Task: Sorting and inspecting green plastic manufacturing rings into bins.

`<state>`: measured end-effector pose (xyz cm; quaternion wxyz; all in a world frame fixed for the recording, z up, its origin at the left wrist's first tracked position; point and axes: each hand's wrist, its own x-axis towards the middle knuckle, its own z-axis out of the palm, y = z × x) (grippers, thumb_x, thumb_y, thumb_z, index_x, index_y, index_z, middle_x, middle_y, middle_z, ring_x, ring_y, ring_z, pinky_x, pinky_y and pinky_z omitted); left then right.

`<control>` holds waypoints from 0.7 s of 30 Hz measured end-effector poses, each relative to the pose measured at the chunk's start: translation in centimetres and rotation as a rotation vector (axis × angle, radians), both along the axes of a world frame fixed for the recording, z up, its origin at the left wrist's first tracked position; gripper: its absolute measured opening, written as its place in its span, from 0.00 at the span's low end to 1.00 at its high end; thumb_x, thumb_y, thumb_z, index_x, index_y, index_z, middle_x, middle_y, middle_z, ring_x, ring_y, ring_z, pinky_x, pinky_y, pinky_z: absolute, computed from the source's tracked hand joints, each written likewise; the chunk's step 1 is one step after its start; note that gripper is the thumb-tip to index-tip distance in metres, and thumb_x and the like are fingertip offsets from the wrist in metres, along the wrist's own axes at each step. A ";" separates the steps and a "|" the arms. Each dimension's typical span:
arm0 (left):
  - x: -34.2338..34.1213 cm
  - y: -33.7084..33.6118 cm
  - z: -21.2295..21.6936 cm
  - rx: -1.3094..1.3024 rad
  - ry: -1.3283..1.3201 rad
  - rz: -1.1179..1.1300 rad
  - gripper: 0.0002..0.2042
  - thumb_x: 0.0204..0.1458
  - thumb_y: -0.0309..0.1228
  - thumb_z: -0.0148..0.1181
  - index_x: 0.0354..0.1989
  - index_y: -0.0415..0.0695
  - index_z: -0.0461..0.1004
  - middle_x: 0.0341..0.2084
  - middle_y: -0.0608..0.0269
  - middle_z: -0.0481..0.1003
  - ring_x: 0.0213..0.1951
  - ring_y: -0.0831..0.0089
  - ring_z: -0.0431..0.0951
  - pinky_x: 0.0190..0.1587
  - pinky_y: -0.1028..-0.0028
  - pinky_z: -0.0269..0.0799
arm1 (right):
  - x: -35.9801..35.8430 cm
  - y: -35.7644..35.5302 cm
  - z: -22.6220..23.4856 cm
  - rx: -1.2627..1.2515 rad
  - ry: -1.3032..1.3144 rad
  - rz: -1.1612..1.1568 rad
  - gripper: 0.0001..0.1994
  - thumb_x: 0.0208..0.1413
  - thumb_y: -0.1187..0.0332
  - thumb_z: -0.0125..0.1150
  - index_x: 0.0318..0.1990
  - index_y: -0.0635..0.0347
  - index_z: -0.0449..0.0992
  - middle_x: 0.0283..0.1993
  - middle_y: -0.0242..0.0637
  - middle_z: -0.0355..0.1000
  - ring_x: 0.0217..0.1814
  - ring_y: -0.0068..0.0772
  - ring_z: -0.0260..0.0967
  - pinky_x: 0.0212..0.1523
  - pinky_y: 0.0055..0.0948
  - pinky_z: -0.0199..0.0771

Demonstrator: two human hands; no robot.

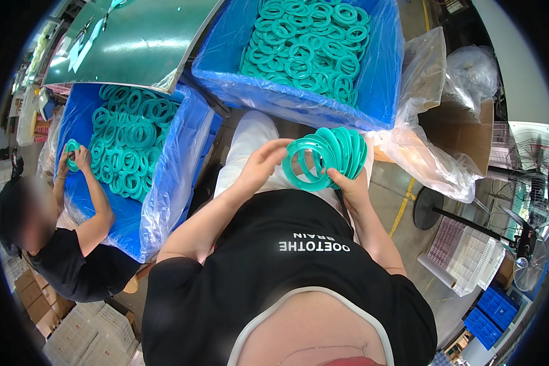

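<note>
My right hand [352, 186] grips a fanned stack of turquoise plastic rings [355, 149] over my lap, its thumb pressed on the near rim. The front ring [295, 178] faces left, tilted, and leans away from the others. Beside that ring's left rim is my left hand [263, 163], fingers stretched toward it. Whether its fingertips touch the rim, I cannot tell. The fingers of my right hand behind the stack are mostly hidden.
Ahead stands a blue bin [222, 64] lined with clear plastic, full of turquoise rings. Another such bin [79, 192] is at left, where a co-worker [73, 244] holds a ring. A green table [146, 36], a cardboard box [463, 134] and a fan [531, 259] stand around.
</note>
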<state>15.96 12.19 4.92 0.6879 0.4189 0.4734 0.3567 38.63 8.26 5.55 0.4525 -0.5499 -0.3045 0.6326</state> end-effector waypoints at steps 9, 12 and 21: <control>-0.8 1.9 -0.2 -0.061 -0.045 -0.287 0.13 0.55 0.36 0.57 0.37 0.39 0.78 0.30 0.67 0.77 0.34 0.81 0.71 0.41 0.78 0.64 | 0.3 -0.6 -0.3 0.008 0.043 0.070 0.20 0.41 0.68 0.70 0.42 0.64 0.72 0.34 0.35 0.74 0.36 0.26 0.72 0.39 0.27 0.72; -0.6 1.6 -0.1 -0.050 -0.062 -0.254 0.11 0.53 0.35 0.59 0.36 0.38 0.78 0.29 0.65 0.77 0.36 0.79 0.73 0.45 0.76 0.65 | 0.2 -0.9 -0.3 -0.030 0.112 0.016 0.21 0.42 0.68 0.70 0.44 0.64 0.71 0.35 0.36 0.74 0.35 0.27 0.72 0.39 0.28 0.72; -0.4 1.1 -0.8 -0.151 -0.137 -0.286 0.10 0.52 0.34 0.61 0.35 0.39 0.74 0.26 0.67 0.75 0.32 0.80 0.72 0.38 0.77 0.67 | 0.3 -0.9 0.5 -0.042 0.123 0.093 0.20 0.43 0.69 0.68 0.45 0.64 0.70 0.36 0.36 0.73 0.37 0.28 0.72 0.40 0.27 0.72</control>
